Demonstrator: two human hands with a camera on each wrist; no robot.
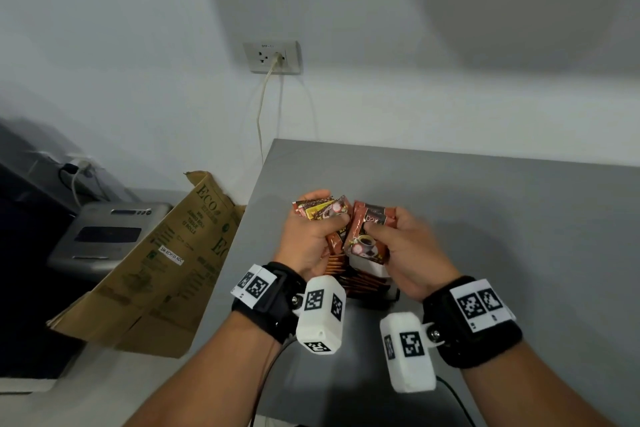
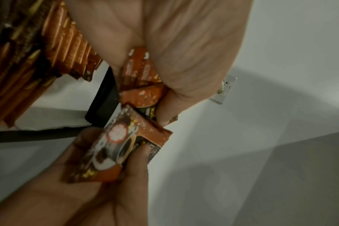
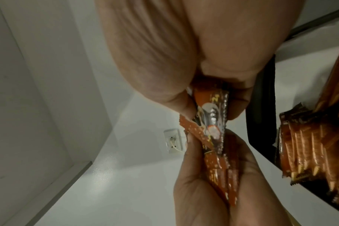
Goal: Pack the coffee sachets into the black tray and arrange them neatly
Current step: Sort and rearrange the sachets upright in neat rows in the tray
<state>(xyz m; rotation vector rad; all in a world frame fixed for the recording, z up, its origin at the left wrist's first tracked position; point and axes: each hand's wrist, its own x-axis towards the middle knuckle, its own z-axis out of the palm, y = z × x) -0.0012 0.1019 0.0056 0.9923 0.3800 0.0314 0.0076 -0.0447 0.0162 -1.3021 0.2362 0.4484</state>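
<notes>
Mid-packing: left hand point(image 1: 306, 236) grips a fanned bunch of sachets point(image 1: 320, 209), right hand point(image 1: 403, 246) pinches one sachet point(image 1: 363, 230) above the part-filled black tray point(image 3: 261, 107) beneath both hands; next, probably slot it upright into the row

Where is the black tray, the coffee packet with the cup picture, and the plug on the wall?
black tray point(image 3: 261, 97), right wrist view, dark wall.
coffee packet point(image 1: 365, 236), head view, printed front.
wall plug point(image 1: 272, 57), head view, socket faceplate.
</notes>
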